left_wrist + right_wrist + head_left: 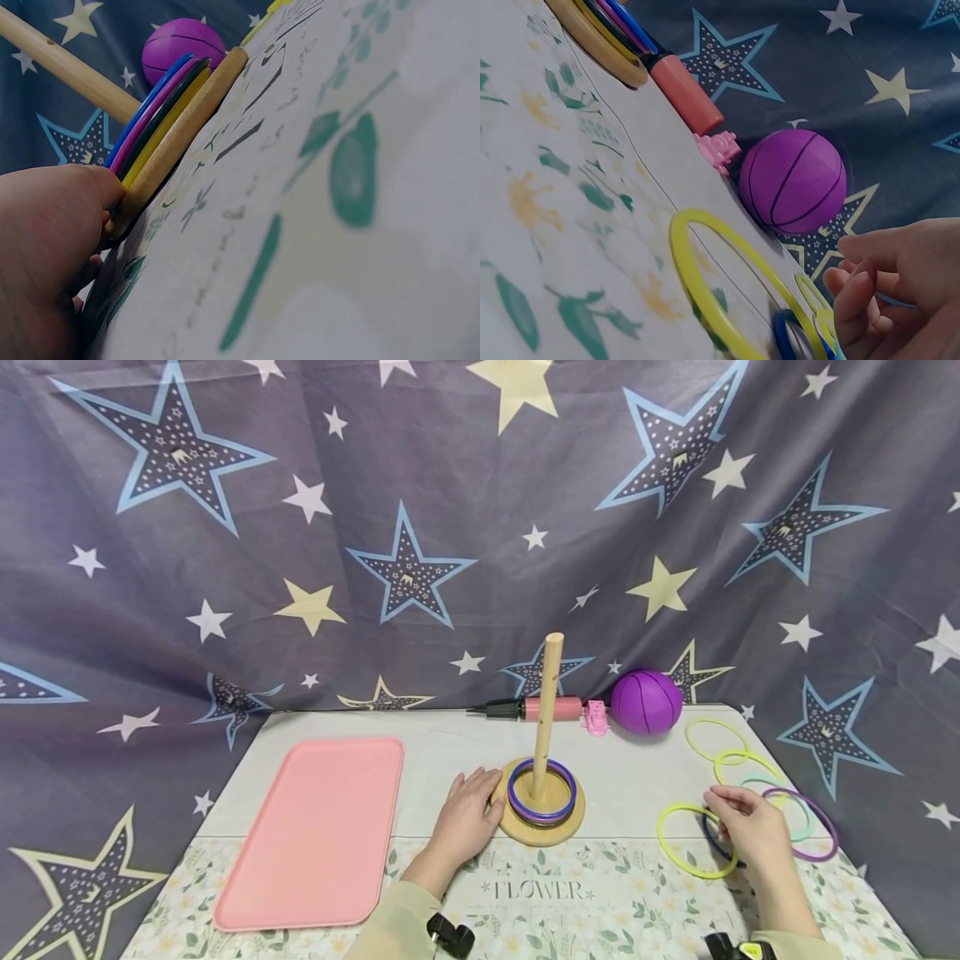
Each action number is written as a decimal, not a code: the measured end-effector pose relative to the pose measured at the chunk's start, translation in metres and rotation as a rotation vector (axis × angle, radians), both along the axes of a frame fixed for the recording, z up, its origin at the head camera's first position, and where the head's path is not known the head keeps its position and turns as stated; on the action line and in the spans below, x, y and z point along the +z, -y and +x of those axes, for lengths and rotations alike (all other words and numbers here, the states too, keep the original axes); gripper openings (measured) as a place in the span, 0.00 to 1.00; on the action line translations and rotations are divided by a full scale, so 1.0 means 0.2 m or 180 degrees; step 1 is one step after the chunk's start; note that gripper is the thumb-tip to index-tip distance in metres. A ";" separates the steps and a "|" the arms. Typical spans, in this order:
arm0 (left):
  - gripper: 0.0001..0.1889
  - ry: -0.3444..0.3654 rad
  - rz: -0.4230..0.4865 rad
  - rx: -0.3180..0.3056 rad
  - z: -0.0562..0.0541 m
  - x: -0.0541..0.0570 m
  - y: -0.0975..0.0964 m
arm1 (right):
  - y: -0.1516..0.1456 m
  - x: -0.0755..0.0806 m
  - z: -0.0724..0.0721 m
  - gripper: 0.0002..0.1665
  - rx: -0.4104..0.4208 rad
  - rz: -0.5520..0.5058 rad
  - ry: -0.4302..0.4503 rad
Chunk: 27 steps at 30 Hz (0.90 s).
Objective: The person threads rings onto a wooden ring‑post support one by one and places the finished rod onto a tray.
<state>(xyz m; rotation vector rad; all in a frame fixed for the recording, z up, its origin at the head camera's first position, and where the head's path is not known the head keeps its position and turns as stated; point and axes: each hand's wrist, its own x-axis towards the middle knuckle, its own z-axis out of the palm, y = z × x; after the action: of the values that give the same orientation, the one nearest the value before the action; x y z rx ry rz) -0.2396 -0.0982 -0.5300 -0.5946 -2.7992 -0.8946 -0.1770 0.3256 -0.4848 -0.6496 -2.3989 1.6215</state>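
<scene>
My left hand (467, 814) rests at the left edge of a round wooden base (542, 835), with thumb and forefinger touching its rim. A tall wooden peg (549, 710) rises from this base. Around the peg lie stacked rings, a blue ring (157, 97) on top, then purple, dark green and yellow ones. On the right, my right hand (753, 835) hovers over loose rings, fingers loosely bent with nothing between them. Beneath and beside it are a dark blue ring (709, 835), partly hidden, and a yellow ring (662, 831).
Beyond the right hand lie a purple ring (831, 833), a mint ring (808, 827) and two more yellow-green rings (701, 722). A purple ball (647, 703), a pink toy (596, 718) and a red pump (562, 708) line the back. A pink tray (315, 835) lies left.
</scene>
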 end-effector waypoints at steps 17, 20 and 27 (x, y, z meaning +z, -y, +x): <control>0.26 -0.0012 0.0022 0.0000 0.00 0.00 0.00 | -0.08 -0.02 0.04 0.26 0.0052 -0.0061 0.0153; 0.26 -0.0014 0.0027 0.0005 0.00 0.00 0.00 | -0.09 -0.03 0.04 0.27 0.0064 -0.0019 0.0160; 0.26 -0.0013 0.0005 0.0000 0.00 0.00 0.00 | -0.11 -0.04 0.05 0.27 0.0123 0.0004 0.0228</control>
<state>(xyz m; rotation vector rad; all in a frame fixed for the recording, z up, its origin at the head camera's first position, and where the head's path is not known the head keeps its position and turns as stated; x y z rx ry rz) -0.2396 -0.0982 -0.5303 -0.5955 -2.7946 -0.8946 -0.1667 0.3476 -0.4937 -0.6765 -2.4774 1.6383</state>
